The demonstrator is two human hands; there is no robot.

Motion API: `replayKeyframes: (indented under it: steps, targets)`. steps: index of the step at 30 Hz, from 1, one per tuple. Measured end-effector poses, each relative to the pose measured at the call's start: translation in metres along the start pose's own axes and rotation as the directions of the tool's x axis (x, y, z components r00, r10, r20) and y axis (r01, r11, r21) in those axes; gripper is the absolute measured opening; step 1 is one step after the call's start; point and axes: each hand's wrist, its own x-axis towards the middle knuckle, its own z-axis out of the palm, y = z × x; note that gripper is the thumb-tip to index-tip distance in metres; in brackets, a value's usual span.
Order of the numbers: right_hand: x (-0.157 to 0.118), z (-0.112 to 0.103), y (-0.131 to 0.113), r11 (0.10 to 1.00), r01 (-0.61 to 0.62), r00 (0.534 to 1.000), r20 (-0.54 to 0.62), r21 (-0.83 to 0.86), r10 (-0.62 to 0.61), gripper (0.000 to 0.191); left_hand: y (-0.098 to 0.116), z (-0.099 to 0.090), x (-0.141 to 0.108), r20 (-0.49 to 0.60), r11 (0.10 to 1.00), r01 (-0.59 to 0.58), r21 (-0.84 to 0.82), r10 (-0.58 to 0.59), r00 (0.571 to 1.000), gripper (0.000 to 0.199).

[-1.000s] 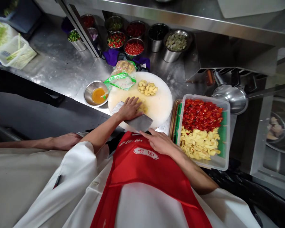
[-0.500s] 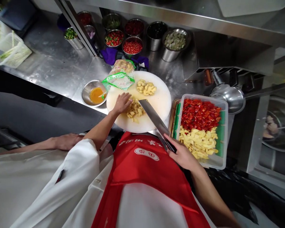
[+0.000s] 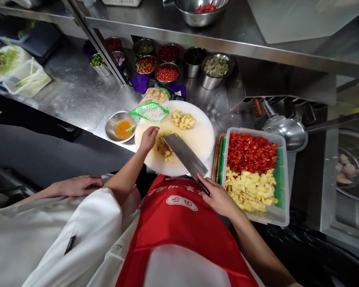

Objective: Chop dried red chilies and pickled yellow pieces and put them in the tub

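Note:
My right hand is wrapped round the black handle of a cleaver. The blade slants across the round white cutting board, its far end over the pile of cut ginger and hiding part of it. My left hand is at the board's left side, beside that pile, with its fingers curled in; what is inside them, if anything, is hidden. Whole knobs of ginger lie farther back on the board. A green-edged plastic bag of ginger rests against the board's far left rim.
Left of the board stands a metal bowl of orange liquid. A clear tub with chopped red chillies and sliced ginger is at the right. Behind are several metal pots under a steel shelf. Another person's hand is at the left.
My left hand has drawn its spread fingers in and shifted slightly back from the ginger. The cleaver has moved left, its blade now flatter over the pile. The view has tilted up.

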Motion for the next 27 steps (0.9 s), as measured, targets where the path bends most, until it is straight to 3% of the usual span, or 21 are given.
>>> replayKeyframes:
  steps: [2,5,8,10,13,15,17,19,21,24,27]
  targets:
    - [-0.006,-0.008,-0.004,0.993,0.008,0.998,0.062,-0.119,-0.001,0.069,0.012,-0.002,0.007,0.142,1.000,-0.012,0.011,0.011,0.990,0.039]
    - [-0.013,-0.014,-0.009,0.966,0.032,0.992,0.123,-0.258,0.000,0.070,0.027,0.001,0.015,0.402,0.972,-0.196,0.129,0.129,0.906,0.047]
    - [-0.024,-0.015,-0.008,0.965,0.038,0.994,0.109,-0.258,-0.010,0.069,0.023,0.007,0.024,0.512,0.904,-0.354,0.241,0.192,0.837,0.046]
    - [-0.035,-0.012,-0.002,0.991,0.016,0.998,0.057,-0.130,-0.008,0.067,0.012,0.010,0.029,0.477,0.890,-0.352,0.292,0.184,0.860,0.044]
    - [-0.046,0.000,0.009,0.962,-0.051,0.997,-0.048,0.269,0.066,0.066,-0.005,0.015,0.027,0.373,0.907,-0.296,0.299,0.174,0.911,0.046]
    - [-0.046,0.014,0.015,0.798,-0.081,0.988,-0.060,0.597,0.145,0.056,-0.009,0.020,0.017,0.336,0.919,-0.291,0.264,0.195,0.921,0.048]
    - [-0.040,0.029,0.018,0.543,-0.074,0.978,-0.046,0.836,0.205,0.035,-0.007,0.023,0.003,0.329,0.927,-0.300,0.226,0.217,0.919,0.049]
    - [-0.031,0.042,0.019,0.315,-0.037,0.963,-0.050,0.948,0.264,0.021,-0.003,0.022,-0.011,0.344,0.937,-0.296,0.185,0.220,0.913,0.051]
    - [-0.021,0.053,0.020,0.189,-0.024,0.938,-0.044,0.982,0.345,0.020,-0.002,0.018,-0.022,0.357,0.942,-0.304,0.146,0.236,0.904,0.053]
    - [-0.009,0.064,0.027,0.180,-0.139,0.890,0.043,0.974,0.453,0.023,-0.009,0.009,-0.029,0.316,0.929,-0.341,0.145,0.283,0.906,0.051]
    - [-0.001,0.072,0.037,0.340,-0.292,0.836,0.066,0.894,0.545,0.035,-0.015,0.007,-0.030,0.260,0.912,-0.335,0.236,0.273,0.926,0.047]
